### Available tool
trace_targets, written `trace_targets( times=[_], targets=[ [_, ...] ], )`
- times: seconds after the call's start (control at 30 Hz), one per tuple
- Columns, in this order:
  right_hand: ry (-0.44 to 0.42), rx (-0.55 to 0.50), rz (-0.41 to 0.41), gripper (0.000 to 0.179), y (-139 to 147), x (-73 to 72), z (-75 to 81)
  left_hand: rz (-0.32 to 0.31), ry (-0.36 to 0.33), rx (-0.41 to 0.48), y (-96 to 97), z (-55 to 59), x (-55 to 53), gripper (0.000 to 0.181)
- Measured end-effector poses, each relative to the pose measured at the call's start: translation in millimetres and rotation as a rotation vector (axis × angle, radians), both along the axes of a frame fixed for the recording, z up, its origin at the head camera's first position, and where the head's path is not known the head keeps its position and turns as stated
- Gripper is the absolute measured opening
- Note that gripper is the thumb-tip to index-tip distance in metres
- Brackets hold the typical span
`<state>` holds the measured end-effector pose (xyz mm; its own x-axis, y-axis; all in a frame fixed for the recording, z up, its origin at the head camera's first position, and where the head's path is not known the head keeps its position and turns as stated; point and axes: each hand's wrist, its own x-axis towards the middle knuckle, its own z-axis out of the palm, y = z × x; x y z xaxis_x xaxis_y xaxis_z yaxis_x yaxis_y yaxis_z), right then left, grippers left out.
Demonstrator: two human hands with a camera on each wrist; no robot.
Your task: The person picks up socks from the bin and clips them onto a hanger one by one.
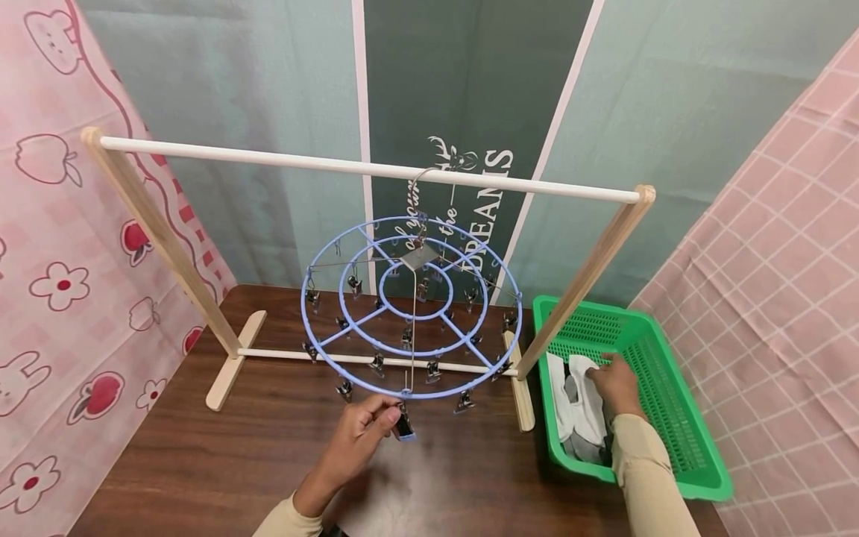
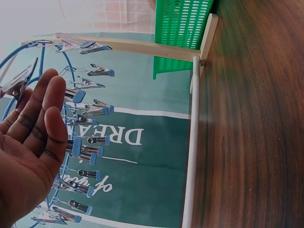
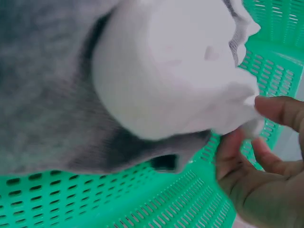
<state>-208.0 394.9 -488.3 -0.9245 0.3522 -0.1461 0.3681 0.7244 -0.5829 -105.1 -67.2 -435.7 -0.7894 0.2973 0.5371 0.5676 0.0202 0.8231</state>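
A round blue clip hanger (image 1: 406, 394) hangs by its hook from the white rod (image 1: 268, 156) of a wooden rack. At its near edge my left hand (image 1: 359, 440) pinches a metal clip (image 1: 405, 426) with blue tips between thumb and fingers. The left wrist view has this clip (image 2: 20, 84) at its left side. Inside the green basket (image 1: 691, 418) on the right, my right hand (image 3: 266, 166) pinches the end of a white sock (image 3: 175, 71) with thumb and fingertips. Grey fabric (image 3: 47, 95) lies against the white sock in the basket.
Several other metal clips (image 1: 432, 371) dangle around the hanger's rings. The rack's wooden foot (image 1: 236, 362) stands on the brown table (image 1: 168, 447) at left; its right post (image 1: 590, 276) rises beside the basket. Patterned curtains (image 1: 60, 246) enclose the table.
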Motion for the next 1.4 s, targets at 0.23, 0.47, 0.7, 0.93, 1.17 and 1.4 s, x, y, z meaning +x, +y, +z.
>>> trace_targets(
  times=[0.23, 0.47, 0.7, 0.93, 1.17, 1.4],
  targets=[
    [-0.044, -0.178, -0.028, 0.087, 2.3, -3.8, 3.6, 0.002, -0.021, -0.001, -2.5, -29.7, -7.2, 0.017],
    [-0.044, -0.126, -0.013, 0.080, 3.2, -5.8, 4.7, 0.007, -0.030, 0.011, -3.9, -32.3, -8.5, 0.015],
    [0.030, -0.019, 0.007, 0.026, 3.0, -3.7, 2.8, 0.000, -0.034, 0.011, -3.2, -31.8, -9.8, 0.015],
    [0.079, -0.084, 0.017, 0.050, 1.5, -5.2, 2.6, -0.027, -0.052, 0.030, -1.4, -29.1, -8.9, 0.015],
    [0.223, -0.102, 0.025, 0.046, -8.0, -3.5, 9.5, -0.019, -0.040, 0.042, -2.2, -27.5, -9.1, 0.012],
    [0.302, -0.026, 0.073, 0.044, 6.4, -8.4, -0.8, -0.004, -0.083, 0.113, -0.5, -22.9, -4.3, 0.012]
  ],
)
